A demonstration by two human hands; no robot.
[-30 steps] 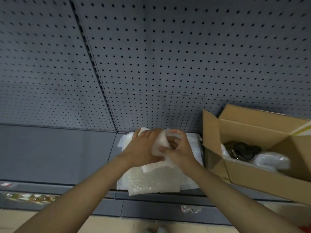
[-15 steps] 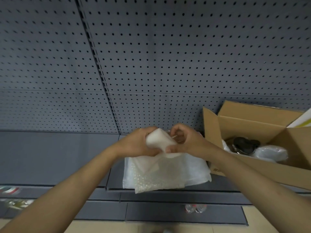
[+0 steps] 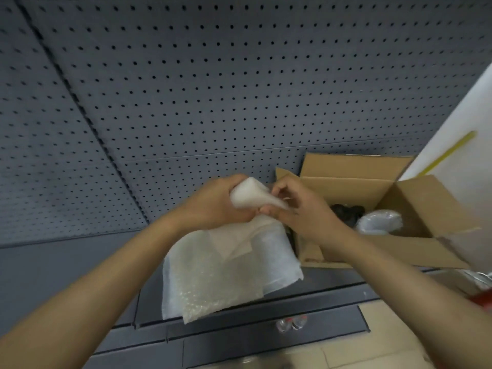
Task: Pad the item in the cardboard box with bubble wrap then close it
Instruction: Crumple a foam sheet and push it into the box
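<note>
A sheet of bubble wrap (image 3: 221, 272) hangs in the air above the shelf's front edge, its top bunched into a wad. My left hand (image 3: 215, 206) grips that wad from the left, and my right hand (image 3: 300, 209) pinches its edge from the right. To the right stands an open cardboard box (image 3: 415, 198) with its flaps up. Inside lie a dark item (image 3: 346, 213) and a clear wrapped bundle (image 3: 378, 222). My right wrist hides the box's near left corner.
A grey pegboard wall (image 3: 213, 89) rises behind the grey shelf (image 3: 66, 262). A white panel with a yellow stripe (image 3: 458, 145) leans at the far right. Small bottles (image 3: 291, 323) sit below the shelf edge, and something red (image 3: 482, 299) shows at the right.
Both hands have lifted the bubble wrap off the shelf and carried it up and to the right, closer to the box. The view has tilted.
</note>
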